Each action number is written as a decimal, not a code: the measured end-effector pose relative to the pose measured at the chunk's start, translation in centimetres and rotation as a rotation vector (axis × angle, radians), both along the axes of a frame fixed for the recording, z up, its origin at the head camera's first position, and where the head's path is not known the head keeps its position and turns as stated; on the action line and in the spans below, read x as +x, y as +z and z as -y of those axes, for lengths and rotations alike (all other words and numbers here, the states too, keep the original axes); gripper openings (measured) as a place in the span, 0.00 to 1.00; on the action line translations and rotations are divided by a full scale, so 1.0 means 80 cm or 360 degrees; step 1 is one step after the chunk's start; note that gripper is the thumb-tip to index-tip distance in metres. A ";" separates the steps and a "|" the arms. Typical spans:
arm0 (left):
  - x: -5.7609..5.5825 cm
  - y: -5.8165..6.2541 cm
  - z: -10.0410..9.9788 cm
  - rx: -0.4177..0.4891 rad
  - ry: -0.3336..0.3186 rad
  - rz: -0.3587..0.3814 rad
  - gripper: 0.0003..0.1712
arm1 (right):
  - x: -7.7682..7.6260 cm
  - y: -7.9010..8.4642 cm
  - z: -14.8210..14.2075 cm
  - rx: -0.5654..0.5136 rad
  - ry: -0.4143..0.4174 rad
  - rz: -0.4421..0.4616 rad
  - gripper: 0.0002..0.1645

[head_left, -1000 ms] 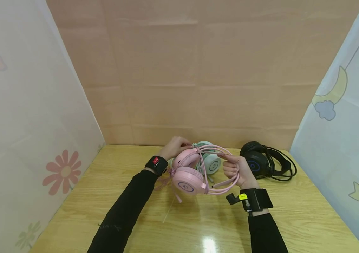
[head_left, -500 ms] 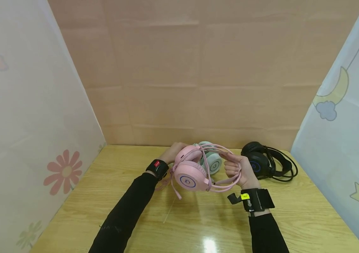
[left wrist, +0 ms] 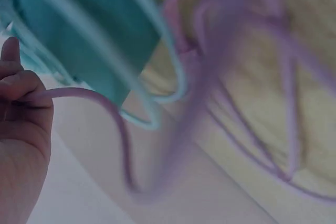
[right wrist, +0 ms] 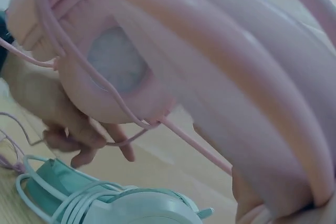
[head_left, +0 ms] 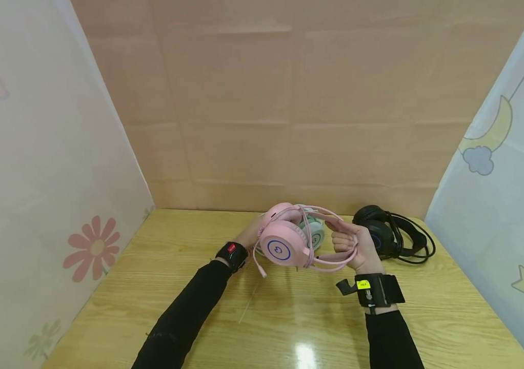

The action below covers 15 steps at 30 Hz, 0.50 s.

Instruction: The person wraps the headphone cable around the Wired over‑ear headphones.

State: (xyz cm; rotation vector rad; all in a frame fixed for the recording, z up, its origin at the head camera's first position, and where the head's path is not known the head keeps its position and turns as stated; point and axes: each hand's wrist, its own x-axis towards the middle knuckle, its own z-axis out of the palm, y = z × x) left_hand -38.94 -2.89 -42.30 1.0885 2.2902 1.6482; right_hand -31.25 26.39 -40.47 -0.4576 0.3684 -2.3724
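My right hand [head_left: 358, 247] grips the headband of a pink pair of headphones [head_left: 282, 245], holding it tilted above the table with the ear cups toward the left. Pink cable is wrapped around its band, and a thin microphone boom [head_left: 258, 265] points down. Behind the near ear cup, the fingers of my left hand [head_left: 250, 236] are hidden in the head view. The left wrist view shows that hand pinching a pink cable [left wrist: 79, 93]. Just below it in the right wrist view lies a mint-green pair of headphones [right wrist: 144, 208] with its cable coiled around it.
A black pair of headphones [head_left: 382, 236] with a looped cable lies on the wooden table [head_left: 225, 328] beyond my right hand. Brown paper [head_left: 289, 128] covers the back wall, and patterned sheets [head_left: 59, 179] stand at both sides.
The pink headphones have risen and shifted slightly right with my right hand. My left hand has moved from the top of the ear cup to behind it, its fingers now hidden in the head view.
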 end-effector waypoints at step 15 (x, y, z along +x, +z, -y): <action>0.013 -0.048 0.016 -0.0364 0.0290 -0.0226 0.16 | 0.001 0.006 0.001 -0.0077 -0.0022 0.0084 0.37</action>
